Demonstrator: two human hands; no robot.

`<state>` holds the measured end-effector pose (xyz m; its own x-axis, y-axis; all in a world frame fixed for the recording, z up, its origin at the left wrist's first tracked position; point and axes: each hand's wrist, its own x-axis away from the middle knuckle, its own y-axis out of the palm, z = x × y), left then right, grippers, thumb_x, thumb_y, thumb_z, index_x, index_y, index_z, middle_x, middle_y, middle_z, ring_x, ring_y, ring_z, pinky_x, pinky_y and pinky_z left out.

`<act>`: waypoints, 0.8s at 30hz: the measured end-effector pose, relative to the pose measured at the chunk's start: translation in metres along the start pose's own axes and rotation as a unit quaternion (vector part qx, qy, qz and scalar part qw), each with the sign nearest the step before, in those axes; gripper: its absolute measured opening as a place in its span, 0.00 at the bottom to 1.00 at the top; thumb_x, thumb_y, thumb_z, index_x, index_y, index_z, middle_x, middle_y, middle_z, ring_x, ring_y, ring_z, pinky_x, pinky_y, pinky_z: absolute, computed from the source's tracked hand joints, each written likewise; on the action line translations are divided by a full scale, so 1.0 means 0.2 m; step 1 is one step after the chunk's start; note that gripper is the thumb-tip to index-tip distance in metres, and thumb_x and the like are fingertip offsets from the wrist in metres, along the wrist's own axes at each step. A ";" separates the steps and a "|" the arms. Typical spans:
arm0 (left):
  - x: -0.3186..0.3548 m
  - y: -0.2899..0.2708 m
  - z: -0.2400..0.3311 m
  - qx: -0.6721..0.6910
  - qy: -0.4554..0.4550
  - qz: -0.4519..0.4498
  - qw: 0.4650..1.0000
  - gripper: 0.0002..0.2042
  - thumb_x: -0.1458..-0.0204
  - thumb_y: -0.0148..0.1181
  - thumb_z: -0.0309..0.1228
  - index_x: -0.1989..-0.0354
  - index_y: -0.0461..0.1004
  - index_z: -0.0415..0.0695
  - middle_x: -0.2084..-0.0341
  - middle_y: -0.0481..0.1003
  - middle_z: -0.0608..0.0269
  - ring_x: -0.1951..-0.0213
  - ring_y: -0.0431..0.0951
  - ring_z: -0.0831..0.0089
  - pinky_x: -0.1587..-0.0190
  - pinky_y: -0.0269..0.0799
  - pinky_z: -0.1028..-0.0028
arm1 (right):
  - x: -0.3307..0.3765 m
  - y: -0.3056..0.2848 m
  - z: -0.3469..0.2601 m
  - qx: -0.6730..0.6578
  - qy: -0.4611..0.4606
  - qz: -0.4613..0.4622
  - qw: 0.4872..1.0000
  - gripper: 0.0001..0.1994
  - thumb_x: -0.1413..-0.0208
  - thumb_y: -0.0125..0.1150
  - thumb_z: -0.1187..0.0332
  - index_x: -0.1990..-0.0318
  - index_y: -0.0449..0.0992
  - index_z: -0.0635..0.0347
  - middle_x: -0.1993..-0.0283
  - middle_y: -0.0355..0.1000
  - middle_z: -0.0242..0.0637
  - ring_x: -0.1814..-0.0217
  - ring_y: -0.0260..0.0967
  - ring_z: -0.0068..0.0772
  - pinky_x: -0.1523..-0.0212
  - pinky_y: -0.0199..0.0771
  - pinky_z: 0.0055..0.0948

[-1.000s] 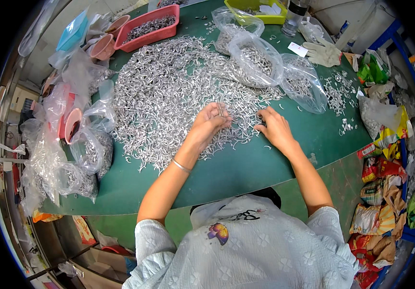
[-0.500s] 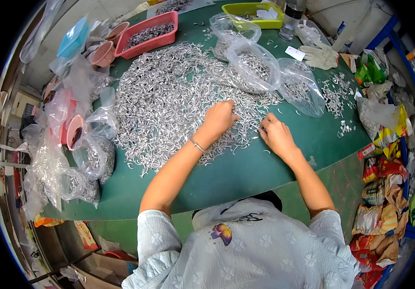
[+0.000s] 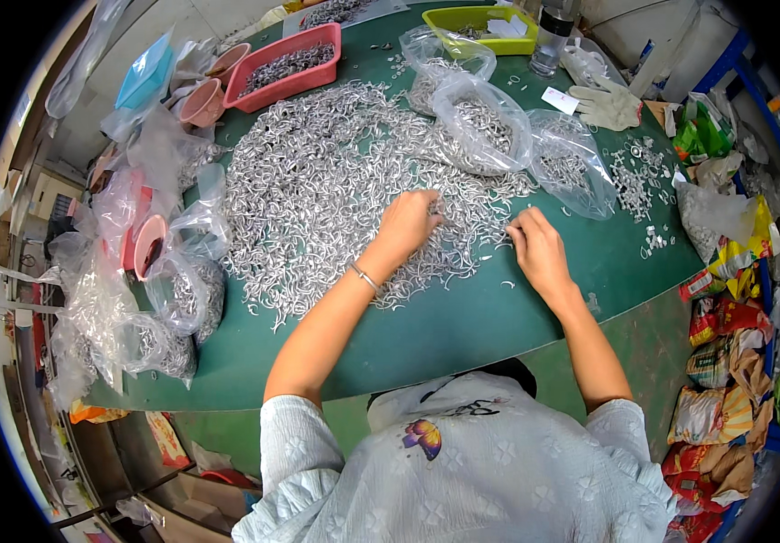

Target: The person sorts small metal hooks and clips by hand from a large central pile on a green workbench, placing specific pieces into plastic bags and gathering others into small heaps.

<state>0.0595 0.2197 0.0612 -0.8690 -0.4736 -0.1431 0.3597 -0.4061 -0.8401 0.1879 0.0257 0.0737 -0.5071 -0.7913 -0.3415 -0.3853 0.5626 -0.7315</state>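
A broad pile of small curved silvery metal pieces (image 3: 317,190) covers the middle of the green table (image 3: 462,326). At its near right side, my left hand (image 3: 411,222) has thumb and fingers drawn together over the pieces; what lies between the fingertips is too small to make out. A bracelet (image 3: 364,276) circles that wrist. My right hand (image 3: 541,250) rests by the pile's right edge, fingers bent toward the thumb; anything in them is hidden. Beyond the hands lie clear plastic bags (image 3: 483,127) partly filled with similar pieces.
A pink tray (image 3: 292,77) and a yellow-green tray (image 3: 485,41) stand at the back, near a clear bottle (image 3: 551,41) and a glove (image 3: 607,105). Bags and pink containers (image 3: 150,244) crowd the left. Loose bits (image 3: 639,181) lie right; packed bags (image 3: 720,362) line the right side.
My right hand has shifted slightly up and to the right, away from the pile's edge. My left hand stays near the same spot, its fingers moved a little. The whole view has shifted slightly.
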 end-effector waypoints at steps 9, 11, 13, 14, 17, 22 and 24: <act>0.04 -0.04 -0.04 0.340 -0.117 0.039 0.932 0.04 0.55 0.62 0.24 0.73 0.73 0.38 0.87 0.64 0.67 0.83 0.59 0.80 0.79 0.56 0.77 | -0.01 0.04 0.10 -0.207 0.163 -0.012 0.965 0.05 0.51 0.60 0.74 0.72 0.73 0.67 0.78 0.68 0.34 0.78 0.62 0.21 0.75 0.63 0.24; 0.06 -0.08 0.03 0.229 -0.052 0.123 0.964 0.04 0.55 0.62 0.24 0.74 0.73 0.38 0.86 0.63 0.71 0.82 0.58 0.84 0.79 0.55 0.79 | -0.01 0.06 0.13 -0.234 0.182 0.002 0.955 0.05 0.52 0.60 0.74 0.71 0.73 0.66 0.79 0.68 0.30 0.78 0.60 0.16 0.76 0.62 0.22; 0.08 -0.06 0.04 0.139 0.040 0.205 0.968 0.04 0.53 0.61 0.22 0.75 0.71 0.37 0.84 0.63 0.75 0.81 0.57 0.86 0.79 0.55 0.82 | 0.00 0.08 0.11 -0.255 0.166 0.030 0.952 0.05 0.51 0.60 0.73 0.72 0.73 0.66 0.79 0.67 0.29 0.79 0.58 0.14 0.78 0.59 0.20; 0.09 -0.05 0.05 0.188 -0.002 0.187 0.964 0.04 0.53 0.61 0.22 0.74 0.71 0.37 0.84 0.63 0.75 0.81 0.58 0.85 0.79 0.55 0.81 | 0.01 0.09 0.09 -0.265 0.157 0.044 0.950 0.05 0.50 0.60 0.73 0.72 0.74 0.66 0.80 0.67 0.28 0.79 0.57 0.12 0.79 0.58 0.19; 0.13 -0.01 0.05 0.374 -0.135 0.111 0.911 0.03 0.50 0.57 0.24 0.70 0.70 0.40 0.83 0.63 0.73 0.81 0.60 0.82 0.77 0.58 0.81 | 0.00 0.06 0.00 -0.479 0.250 -0.045 0.840 0.05 0.46 0.57 0.70 0.69 0.71 0.63 0.81 0.65 0.29 0.82 0.56 0.13 0.84 0.53 0.15; 0.24 0.10 0.25 0.670 -0.210 -0.061 0.709 0.04 0.45 0.51 0.28 0.68 0.65 0.43 0.79 0.64 0.72 0.77 0.61 0.84 0.74 0.60 0.82 | 0.01 0.10 -0.09 -0.671 0.356 -0.048 0.649 0.04 0.42 0.51 0.68 0.65 0.67 0.57 0.77 0.67 0.31 0.80 0.62 0.19 0.82 0.58 0.16; 0.26 0.15 0.31 0.686 -0.205 -0.060 0.696 0.03 0.44 0.50 0.29 0.66 0.64 0.44 0.78 0.64 0.72 0.77 0.61 0.85 0.73 0.61 0.82 | 0.03 0.12 -0.08 -0.683 0.313 -0.065 0.657 0.04 0.42 0.51 0.68 0.64 0.66 0.57 0.75 0.67 0.31 0.78 0.64 0.20 0.81 0.59 0.16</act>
<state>0.0467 0.1341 0.0620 -0.8518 -0.4413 0.2824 0.5234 -0.6921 0.4970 0.1632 0.0373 0.0633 -0.4545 -0.8409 0.2938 -0.5729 0.5285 0.6264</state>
